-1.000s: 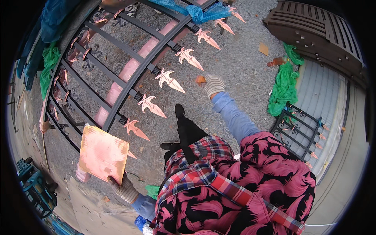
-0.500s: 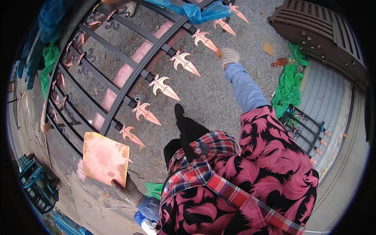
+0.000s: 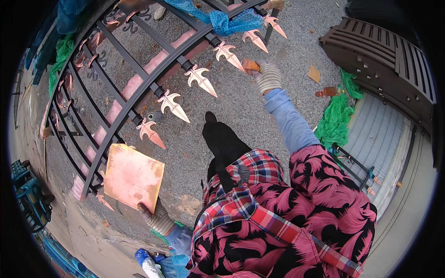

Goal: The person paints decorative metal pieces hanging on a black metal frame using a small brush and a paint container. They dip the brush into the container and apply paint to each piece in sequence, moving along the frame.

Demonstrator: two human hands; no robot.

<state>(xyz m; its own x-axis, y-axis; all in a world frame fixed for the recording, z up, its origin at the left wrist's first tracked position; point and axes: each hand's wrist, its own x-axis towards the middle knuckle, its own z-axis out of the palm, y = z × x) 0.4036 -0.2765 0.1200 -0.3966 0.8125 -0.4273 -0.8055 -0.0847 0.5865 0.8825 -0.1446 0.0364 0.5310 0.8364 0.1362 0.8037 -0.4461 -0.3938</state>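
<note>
Since half a second ago the right hand point(image 3: 268, 76) has reached further out along the row of spear tips and now sits by the tip point(image 3: 255, 40) near the top of the view; earlier it was lower, next to a tip further down the row. The left hand point(image 3: 157, 217) has hardly shifted and keeps the board point(image 3: 133, 176) at the same place beside the gate's lower end.

The right hand, in a striped work glove, has its grip clenched on a small orange block point(image 3: 251, 65), which it presses just below that tip. The block is mostly hidden by the glove, so its long axis cannot be told. The left hand, also gloved, grasps the lower corner of the flat pinkish-orange board, which stands tilted with its face turned up toward the camera and its upper edge touching the gate bars.

The black iron gate point(image 3: 139, 69) lies flat on the gravel ground point(image 3: 241, 111), its long axis running from lower left to upper right. Its copper-coloured spear tips all point down and to the right, away from the curved rail. A blue cloth point(image 3: 229, 21) is bunched over the rail at the top.
</note>
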